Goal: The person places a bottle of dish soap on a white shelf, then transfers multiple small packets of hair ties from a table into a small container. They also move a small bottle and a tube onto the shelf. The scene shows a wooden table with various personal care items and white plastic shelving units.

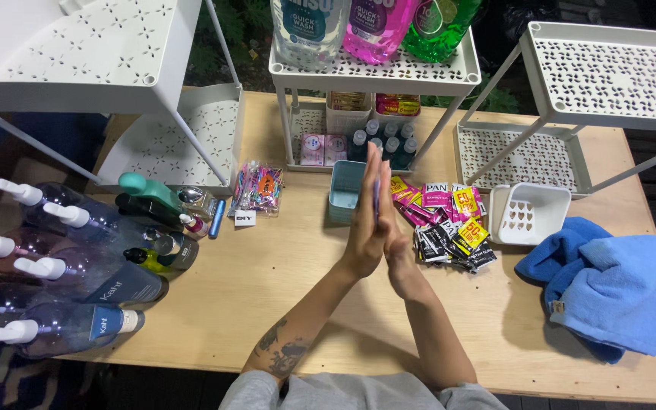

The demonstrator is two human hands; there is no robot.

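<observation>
My left hand [364, 220] and my right hand [391, 228] are pressed flat together, palm to palm, fingers straight and pointing away from me, above the middle of the wooden table [267, 288]. Neither hand visibly holds anything. Just beyond the fingertips sits a small teal bin [343, 190]. To the right of my hands lies a pile of small sachets [449, 224] in pink, yellow and black. A tattoo shows on my left forearm.
A white three-legged rack [377, 72] at the back carries big refill pouches, with small bottles under it. Other white racks stand left [168, 144] and right [609, 72]. Pump bottles [62, 266] lie at left. A white basket [529, 212] and blue towel [609, 285] sit right.
</observation>
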